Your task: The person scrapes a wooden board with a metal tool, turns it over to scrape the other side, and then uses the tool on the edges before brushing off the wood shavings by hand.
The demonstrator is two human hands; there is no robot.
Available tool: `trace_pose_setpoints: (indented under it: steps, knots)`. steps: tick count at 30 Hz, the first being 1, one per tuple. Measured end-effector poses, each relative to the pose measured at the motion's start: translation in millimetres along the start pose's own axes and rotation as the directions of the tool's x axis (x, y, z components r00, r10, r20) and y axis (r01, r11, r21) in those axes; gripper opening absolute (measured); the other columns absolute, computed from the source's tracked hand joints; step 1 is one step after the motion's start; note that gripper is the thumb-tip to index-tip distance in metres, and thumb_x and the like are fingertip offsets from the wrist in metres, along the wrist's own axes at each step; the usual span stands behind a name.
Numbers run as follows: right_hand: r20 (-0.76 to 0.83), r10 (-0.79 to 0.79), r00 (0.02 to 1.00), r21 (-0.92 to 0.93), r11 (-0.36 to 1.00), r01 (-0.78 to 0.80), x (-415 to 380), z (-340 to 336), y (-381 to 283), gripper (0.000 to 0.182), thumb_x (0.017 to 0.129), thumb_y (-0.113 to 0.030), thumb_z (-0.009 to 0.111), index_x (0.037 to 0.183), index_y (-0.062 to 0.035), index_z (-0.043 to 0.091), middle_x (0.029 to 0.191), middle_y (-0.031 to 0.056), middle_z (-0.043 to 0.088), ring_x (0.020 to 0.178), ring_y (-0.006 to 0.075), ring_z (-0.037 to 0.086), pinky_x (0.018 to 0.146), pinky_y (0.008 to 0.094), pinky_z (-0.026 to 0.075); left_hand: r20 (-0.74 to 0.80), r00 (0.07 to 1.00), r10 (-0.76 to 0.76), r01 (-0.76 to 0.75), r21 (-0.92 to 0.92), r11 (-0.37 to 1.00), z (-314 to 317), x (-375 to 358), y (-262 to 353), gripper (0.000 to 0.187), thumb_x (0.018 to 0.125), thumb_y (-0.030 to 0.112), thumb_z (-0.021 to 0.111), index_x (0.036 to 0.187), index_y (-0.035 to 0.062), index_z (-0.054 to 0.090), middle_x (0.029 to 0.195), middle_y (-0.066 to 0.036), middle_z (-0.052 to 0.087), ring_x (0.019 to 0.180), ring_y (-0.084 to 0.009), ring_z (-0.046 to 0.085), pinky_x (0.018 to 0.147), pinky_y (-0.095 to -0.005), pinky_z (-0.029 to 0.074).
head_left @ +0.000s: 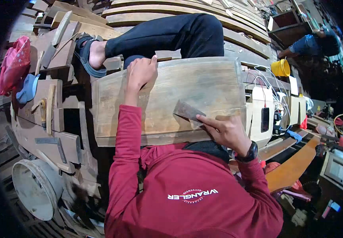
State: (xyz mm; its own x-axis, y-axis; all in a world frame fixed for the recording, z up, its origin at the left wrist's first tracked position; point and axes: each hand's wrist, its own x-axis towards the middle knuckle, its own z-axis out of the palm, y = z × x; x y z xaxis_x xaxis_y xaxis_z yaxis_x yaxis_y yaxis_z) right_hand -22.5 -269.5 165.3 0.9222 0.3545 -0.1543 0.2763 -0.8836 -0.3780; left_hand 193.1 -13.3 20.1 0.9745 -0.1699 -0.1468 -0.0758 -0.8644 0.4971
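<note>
A wide wooden panel (211,83), with worn, discoloured patches, lies across my lap. My left hand (141,73) is closed over its far edge, left of the middle, with the fingertips hidden. In my right hand (229,131) is a flat, dark rectangular scraper (187,110), pinched at its right end and resting on the panel's face near the edge closest to me. My index finger lies along the scraper; its underside is out of sight.
A square (50,141) and a hammer (42,111) lie on wood at the left, above a white bucket (32,186). At the right are a phone (265,119), white cables, and a yellow bucket (280,68). Wooden slats (147,19) run behind my leg. Another person (314,43) is farther back.
</note>
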Motion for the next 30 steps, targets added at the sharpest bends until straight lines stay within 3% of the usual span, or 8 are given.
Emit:
trace_pose_setpoints:
  steps: [4,9,13,17,20,25,28,30]
  knots:
    - [-0.019,0.007,1.000,-0.019,1.000,-0.008,-19,-11,-7,0.034,0.086,-0.014,0.072,0.120,-0.0198,0.076,0.061,0.0097,0.061,0.050,0.0249,0.059,0.050,0.0395,0.045,-0.026,1.000,0.010,-0.011,-0.014,1.000,-3,-2,1,0.062,0.103,0.046,0.042,0.085,-0.0039,0.074,0.092,-0.030,0.069,0.093,-0.0488,0.067,0.087,-0.0547,0.052]
    - [-0.073,-0.043,0.996,-0.014,0.999,0.042,-2,27,-7,0.041,0.089,-0.021,0.072,0.130,-0.0240,0.070,0.059,0.0074,0.061,0.049,0.0259,0.059,0.049,0.0400,0.045,-0.043,0.999,0.012,-0.014,-0.027,1.000,1,-3,1,0.062,0.104,0.048,0.042,0.084,-0.0022,0.073,0.091,-0.029,0.069,0.092,-0.0487,0.066,0.087,-0.0547,0.051]
    - [0.083,0.054,0.995,-0.100,0.994,-0.046,-12,-3,-24,0.039,0.091,-0.018,0.068,0.130,-0.0233,0.069,0.061,0.0078,0.064,0.048,0.0261,0.059,0.050,0.0389,0.046,0.012,1.000,0.003,-0.002,-0.017,1.000,-3,-1,1,0.063,0.104,0.048,0.041,0.082,-0.0022,0.073,0.091,-0.028,0.069,0.092,-0.0485,0.066,0.087,-0.0547,0.051]
    - [0.135,0.124,0.983,-0.169,0.980,-0.100,-12,-3,-23,0.041,0.093,-0.020,0.065,0.133,-0.0223,0.067,0.062,0.0134,0.065,0.051,0.0280,0.063,0.051,0.0400,0.048,-0.033,0.999,0.019,-0.020,-0.020,1.000,2,0,-3,0.064,0.104,0.049,0.040,0.084,-0.0025,0.074,0.094,-0.029,0.069,0.093,-0.0480,0.067,0.087,-0.0548,0.051]
    - [-0.080,-0.011,0.997,0.001,1.000,0.011,8,41,-13,0.040,0.095,-0.027,0.063,0.135,-0.0247,0.066,0.051,0.0084,0.055,0.040,0.0255,0.054,0.043,0.0409,0.041,-0.016,1.000,0.001,-0.001,-0.009,1.000,0,-1,-1,0.065,0.104,0.049,0.040,0.084,-0.0022,0.074,0.093,-0.030,0.069,0.093,-0.0476,0.067,0.087,-0.0550,0.051]
    - [0.172,0.079,0.982,-0.195,0.980,-0.045,-10,-3,-27,0.047,0.095,-0.023,0.062,0.142,-0.0246,0.059,0.057,0.0107,0.061,0.046,0.0281,0.059,0.047,0.0403,0.045,-0.007,1.000,0.004,-0.004,-0.025,1.000,-1,-1,-2,0.066,0.104,0.048,0.040,0.083,-0.0042,0.073,0.090,-0.030,0.069,0.092,-0.0490,0.067,0.087,-0.0546,0.051]
    - [0.009,-0.006,1.000,-0.059,0.998,0.007,1,20,-18,0.047,0.094,-0.024,0.063,0.141,-0.0242,0.059,0.056,0.0104,0.061,0.045,0.0283,0.059,0.047,0.0409,0.046,-0.017,1.000,-0.001,0.000,-0.039,0.999,-1,-1,-1,0.066,0.104,0.048,0.040,0.083,-0.0049,0.073,0.090,-0.030,0.069,0.092,-0.0491,0.067,0.087,-0.0545,0.051]
    - [0.043,-0.001,0.999,-0.061,0.998,0.003,12,35,-18,0.049,0.094,-0.024,0.064,0.142,-0.0233,0.058,0.060,0.0111,0.063,0.047,0.0291,0.061,0.049,0.0422,0.048,-0.035,0.999,0.004,-0.005,-0.030,1.000,-3,0,-3,0.065,0.104,0.048,0.040,0.084,-0.0040,0.074,0.091,-0.031,0.069,0.093,-0.0489,0.067,0.089,-0.0539,0.051]
